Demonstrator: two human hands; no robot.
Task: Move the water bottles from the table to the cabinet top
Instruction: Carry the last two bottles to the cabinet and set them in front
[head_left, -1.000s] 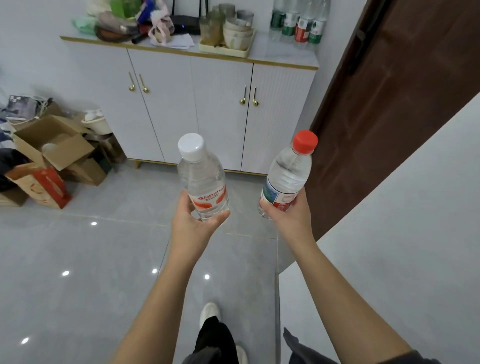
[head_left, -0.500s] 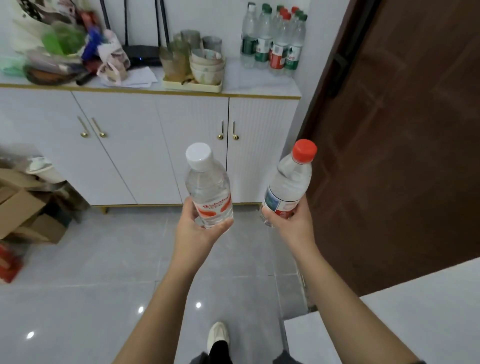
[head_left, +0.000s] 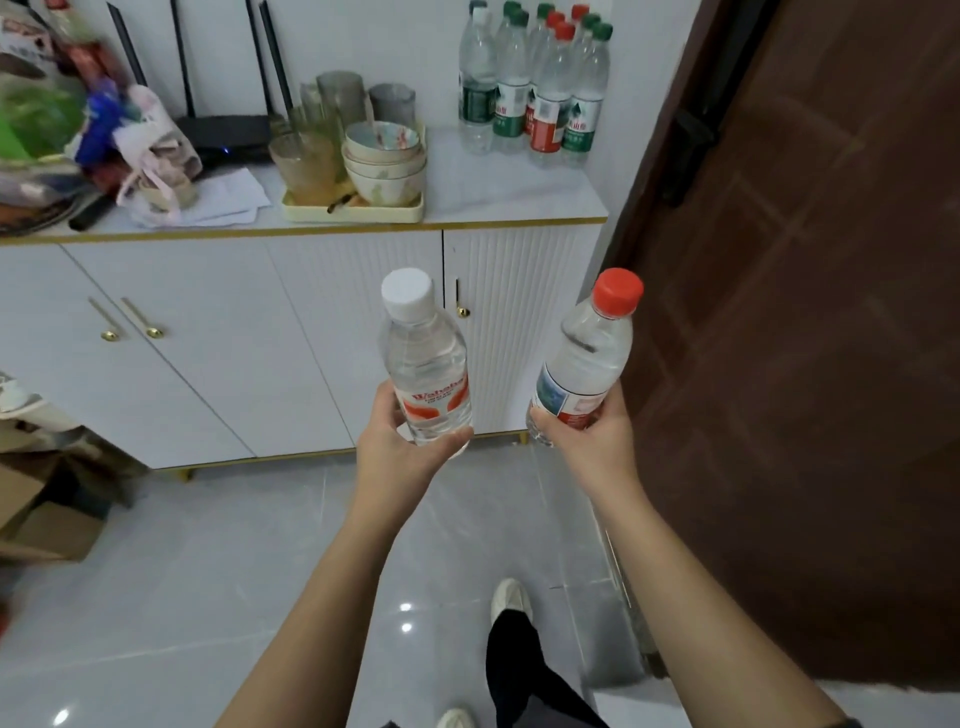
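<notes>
Bottles in transit, two. White-capped bottle (head_left: 427, 364): held in left hand (head_left: 397, 457), fingers wrapped round its lower body, long axis near upright, cap tipped slightly left. Red-capped bottle (head_left: 584, 358): gripped low by right hand (head_left: 589, 447), cap leaning right toward the brown door (head_left: 805, 312). Both are carried in the air in front of the white cabinet doors (head_left: 519, 322), below the level of the cabinet top (head_left: 498, 182), which lies ahead of and above both hands. Destination stock: cluster of bottles (head_left: 535, 88) standing at the back right corner of the top. Open room: bare strip of counter in front of that cluster, right of the cream tray (head_left: 353, 214) that holds bowls (head_left: 384, 166) and glasses (head_left: 337, 98); the right hand is the nearer to it. Judged requirement: lift both bottles over the gold front edge (head_left: 519, 223) and set them upright, clear of the tray and of the counter's end by the door.
</notes>
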